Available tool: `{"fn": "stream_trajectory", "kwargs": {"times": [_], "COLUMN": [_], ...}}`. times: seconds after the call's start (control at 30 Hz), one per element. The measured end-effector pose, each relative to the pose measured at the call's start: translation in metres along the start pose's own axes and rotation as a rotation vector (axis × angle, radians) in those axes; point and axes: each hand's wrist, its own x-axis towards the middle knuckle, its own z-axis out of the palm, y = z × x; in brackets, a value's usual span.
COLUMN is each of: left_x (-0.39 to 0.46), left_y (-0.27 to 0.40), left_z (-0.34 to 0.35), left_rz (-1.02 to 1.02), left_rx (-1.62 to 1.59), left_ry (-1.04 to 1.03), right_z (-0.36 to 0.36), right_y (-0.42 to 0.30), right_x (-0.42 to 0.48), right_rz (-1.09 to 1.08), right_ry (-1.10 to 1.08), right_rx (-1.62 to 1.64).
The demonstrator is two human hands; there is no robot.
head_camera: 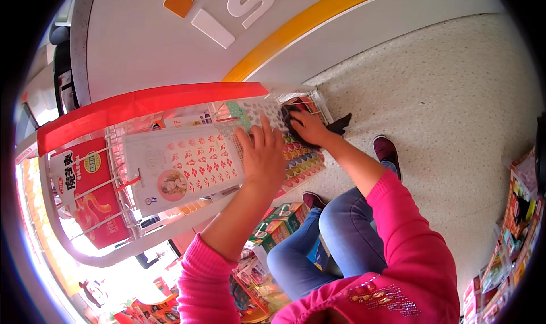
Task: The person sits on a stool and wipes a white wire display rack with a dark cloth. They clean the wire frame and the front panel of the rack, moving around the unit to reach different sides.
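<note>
My left hand lies across hanging packs on a white wire display rack, fingers slightly spread and thumb hidden. Beneath and beside it is a clear-wrapped sheet of red patterned stickers with a round portrait picture. My right hand presses a dark cloth against the rack's lower end, and a loose corner of it sticks out over the floor. Between my hands hangs a sheet of multicoloured stickers. A sheet with grey dots is partly covered by my left fingertips.
A red strip edges the rack. Red snack packets sit in its upper end. Behind stands a grey panel with raised letters and a yellow band. Green boxes stand beside my knees. Packaged goods line the right edge of the speckled floor.
</note>
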Motion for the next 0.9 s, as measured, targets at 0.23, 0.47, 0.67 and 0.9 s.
{"fn": "stream_trajectory", "kwargs": {"times": [0.23, 0.47, 0.67, 0.9], "left_x": [0.004, -0.005, -0.005, -0.001], "left_y": [0.005, 0.008, 0.009, 0.013], "left_z": [-0.004, -0.004, -0.003, -0.004], "left_rz": [0.004, 0.021, 0.024, 0.012], "left_rx": [-0.002, 0.026, 0.097, 0.073], "left_ry": [-0.165, -0.222, -0.200, -0.178], "right_z": [-0.048, -0.055, -0.012, 0.015], "right_y": [0.007, -0.134, -0.124, 0.002], "right_x": [-0.032, 0.053, 0.055, 0.024], "right_rz": [0.155, -0.354, -0.273, -0.055], "right_ry": [-0.093, 0.116, 0.039, 0.158], "right_rx": [-0.092, 0.289, 0.194, -0.067]}}
